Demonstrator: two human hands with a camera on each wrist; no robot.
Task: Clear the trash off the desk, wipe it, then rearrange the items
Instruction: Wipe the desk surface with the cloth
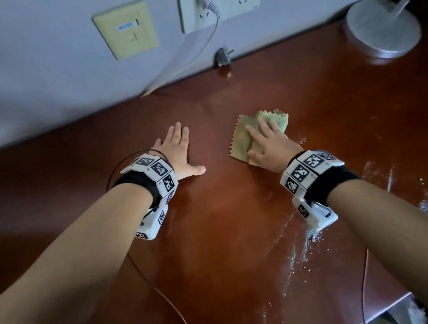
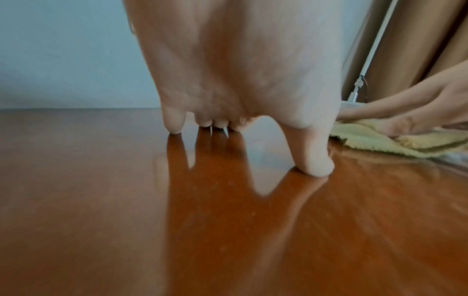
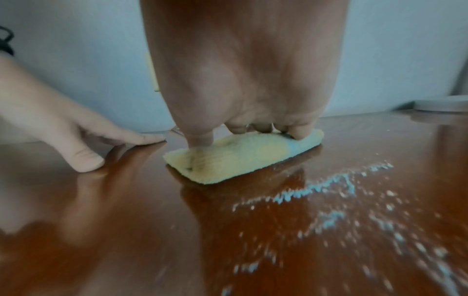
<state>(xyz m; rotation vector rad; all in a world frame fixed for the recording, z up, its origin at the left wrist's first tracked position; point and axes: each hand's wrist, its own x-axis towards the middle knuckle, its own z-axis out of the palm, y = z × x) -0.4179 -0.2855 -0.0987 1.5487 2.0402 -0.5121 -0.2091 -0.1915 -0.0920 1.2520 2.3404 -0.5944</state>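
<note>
A folded yellow-green cloth [image 1: 244, 136] [image 3: 240, 158] [image 2: 395, 140] lies on the glossy red-brown desk [image 1: 227, 228]. My right hand [image 1: 266, 146] [image 3: 243, 80] presses flat on the cloth, fingers spread and straight. To its left my left hand [image 1: 180, 150] [image 2: 240, 80] rests palm down on the bare wood, fingers straight, thumb out, holding nothing. White and pale-blue crumbs and powder [image 1: 301, 246] [image 3: 329, 192] streak the desk to the right of the cloth and under my right forearm.
A round grey lamp base [image 1: 382, 29] stands at the desk's far right corner. A loose plug [image 1: 224, 57] lies by the wall, below a socket [image 1: 215, 2] with a cable. The desk's front edge [image 1: 387, 309] runs at the lower right.
</note>
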